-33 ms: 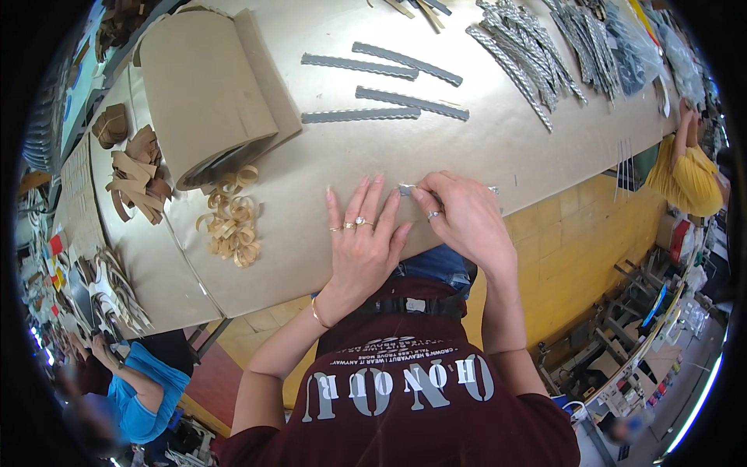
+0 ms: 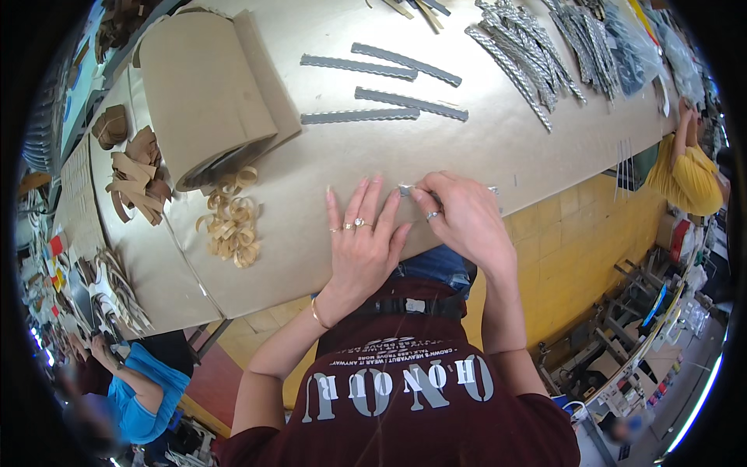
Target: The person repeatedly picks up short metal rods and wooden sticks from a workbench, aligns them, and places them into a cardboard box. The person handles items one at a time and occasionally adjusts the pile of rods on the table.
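My left hand (image 2: 366, 233) lies flat on the paper-covered table, fingers spread, its index fingertip beside the left end of a narrow silver-grey strip (image 2: 405, 190). My right hand (image 2: 465, 214) is bent over that strip, with thumb and fingers pressed together on it. Most of the strip is hidden under this hand; its other end shows past the knuckles. Farther up the table lie several grey strips with wavy pale edges (image 2: 360, 116), laid out separately. Rings are on both hands.
A large brown paper roll (image 2: 202, 86) stands at the left, near curled tan strips (image 2: 233, 226) and brown strips (image 2: 138, 175). Silver braided strips (image 2: 529, 58) are heaped at the far right. Co-workers in yellow (image 2: 685, 183) and blue (image 2: 152, 389) are at either side.
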Action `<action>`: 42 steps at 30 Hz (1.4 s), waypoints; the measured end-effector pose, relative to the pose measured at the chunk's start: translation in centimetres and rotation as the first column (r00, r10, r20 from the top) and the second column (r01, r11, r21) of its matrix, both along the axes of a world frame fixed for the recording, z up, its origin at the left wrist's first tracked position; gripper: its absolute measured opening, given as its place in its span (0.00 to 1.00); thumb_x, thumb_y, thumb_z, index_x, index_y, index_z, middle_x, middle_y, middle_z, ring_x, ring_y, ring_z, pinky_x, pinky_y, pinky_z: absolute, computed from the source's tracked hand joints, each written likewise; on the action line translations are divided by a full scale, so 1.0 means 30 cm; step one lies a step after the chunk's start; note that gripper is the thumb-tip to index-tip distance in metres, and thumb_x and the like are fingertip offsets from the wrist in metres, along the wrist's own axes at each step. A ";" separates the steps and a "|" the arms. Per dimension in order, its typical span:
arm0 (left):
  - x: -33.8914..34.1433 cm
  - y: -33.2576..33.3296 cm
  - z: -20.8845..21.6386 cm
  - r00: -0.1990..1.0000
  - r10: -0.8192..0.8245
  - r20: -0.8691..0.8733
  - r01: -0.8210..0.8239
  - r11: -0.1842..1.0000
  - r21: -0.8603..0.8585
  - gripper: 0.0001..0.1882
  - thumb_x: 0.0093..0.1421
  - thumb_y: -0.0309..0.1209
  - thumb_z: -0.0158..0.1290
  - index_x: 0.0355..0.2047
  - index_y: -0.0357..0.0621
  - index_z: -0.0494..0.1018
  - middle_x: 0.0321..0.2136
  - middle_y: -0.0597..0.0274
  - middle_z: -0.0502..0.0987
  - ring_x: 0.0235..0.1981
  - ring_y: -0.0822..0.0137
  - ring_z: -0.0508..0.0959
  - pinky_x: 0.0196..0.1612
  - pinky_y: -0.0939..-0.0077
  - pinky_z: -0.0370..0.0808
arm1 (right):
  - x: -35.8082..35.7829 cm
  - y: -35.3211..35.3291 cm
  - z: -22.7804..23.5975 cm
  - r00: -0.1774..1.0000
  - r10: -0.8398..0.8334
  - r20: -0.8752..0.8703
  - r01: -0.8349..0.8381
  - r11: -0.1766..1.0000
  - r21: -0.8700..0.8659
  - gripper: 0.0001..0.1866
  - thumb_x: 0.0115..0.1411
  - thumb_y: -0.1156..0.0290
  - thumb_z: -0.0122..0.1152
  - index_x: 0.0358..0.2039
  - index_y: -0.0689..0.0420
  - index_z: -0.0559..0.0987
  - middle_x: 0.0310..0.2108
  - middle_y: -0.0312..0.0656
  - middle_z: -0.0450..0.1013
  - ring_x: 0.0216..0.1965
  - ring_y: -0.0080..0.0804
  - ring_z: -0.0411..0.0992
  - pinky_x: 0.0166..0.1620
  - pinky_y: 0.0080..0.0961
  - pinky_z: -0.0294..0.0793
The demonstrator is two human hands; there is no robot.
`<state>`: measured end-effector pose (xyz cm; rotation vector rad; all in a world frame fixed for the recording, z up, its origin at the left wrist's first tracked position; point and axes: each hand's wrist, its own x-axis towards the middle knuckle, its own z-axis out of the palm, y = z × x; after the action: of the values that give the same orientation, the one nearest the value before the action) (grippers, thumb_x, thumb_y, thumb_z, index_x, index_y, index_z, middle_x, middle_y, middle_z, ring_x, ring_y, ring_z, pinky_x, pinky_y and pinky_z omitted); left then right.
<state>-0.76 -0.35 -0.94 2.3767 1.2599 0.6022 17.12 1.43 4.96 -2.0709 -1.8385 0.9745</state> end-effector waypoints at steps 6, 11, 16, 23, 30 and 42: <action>0.015 0.018 -0.008 0.998 -0.017 -0.055 0.018 0.999 0.026 0.27 0.60 0.36 0.59 0.59 0.44 0.71 0.64 0.47 0.63 0.65 0.50 0.64 0.68 0.38 0.49 | -0.002 0.012 -0.015 0.999 -0.007 0.047 0.005 1.000 0.031 0.10 0.63 0.66 0.58 0.32 0.60 0.79 0.31 0.47 0.77 0.31 0.50 0.75 0.35 0.43 0.72; 0.023 0.010 -0.001 0.987 -0.020 -0.158 0.028 0.998 0.049 0.27 0.61 0.36 0.57 0.60 0.44 0.70 0.65 0.46 0.63 0.66 0.50 0.63 0.68 0.39 0.51 | 0.003 -0.001 -0.008 0.996 -0.085 0.002 0.085 0.996 0.033 0.11 0.62 0.66 0.61 0.31 0.61 0.79 0.27 0.49 0.76 0.29 0.50 0.75 0.34 0.41 0.72; 0.033 -0.001 0.005 0.961 -0.020 -0.277 0.048 0.994 0.093 0.28 0.62 0.37 0.56 0.61 0.42 0.68 0.65 0.47 0.63 0.66 0.51 0.63 0.68 0.42 0.55 | 0.069 -0.012 0.022 0.989 -0.142 -0.049 0.138 0.987 -0.083 0.11 0.62 0.66 0.62 0.30 0.63 0.78 0.25 0.51 0.75 0.28 0.50 0.74 0.34 0.41 0.71; 0.055 -0.015 0.012 0.912 -0.013 -0.410 0.084 0.984 0.155 0.28 0.63 0.38 0.54 0.61 0.38 0.67 0.66 0.48 0.63 0.67 0.54 0.63 0.69 0.46 0.54 | 0.081 -0.011 0.005 0.990 -0.122 -0.068 0.119 0.992 -0.040 0.09 0.61 0.69 0.61 0.31 0.63 0.79 0.25 0.51 0.76 0.27 0.49 0.74 0.34 0.41 0.72; 0.059 -0.015 0.013 0.894 -0.013 -0.449 0.104 0.979 0.178 0.28 0.63 0.39 0.54 0.61 0.37 0.67 0.66 0.48 0.63 0.68 0.55 0.62 0.69 0.46 0.52 | 0.080 -0.006 -0.004 0.989 -0.137 -0.058 0.135 0.990 -0.050 0.08 0.60 0.70 0.61 0.31 0.63 0.79 0.25 0.51 0.77 0.25 0.47 0.75 0.33 0.38 0.73; 0.124 -0.035 0.030 0.954 -0.180 -0.242 0.148 0.978 -0.145 0.36 0.63 0.36 0.54 0.66 0.27 0.56 0.68 0.38 0.55 0.69 0.47 0.57 0.70 0.51 0.52 | 0.083 0.009 0.011 0.981 -0.191 0.027 0.193 0.971 -0.139 0.12 0.58 0.66 0.63 0.30 0.63 0.81 0.24 0.53 0.77 0.27 0.49 0.77 0.35 0.39 0.74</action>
<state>2.97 -1.39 -0.05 2.4772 1.1445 0.1653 19.61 1.71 5.28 -2.2923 -1.5792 1.0682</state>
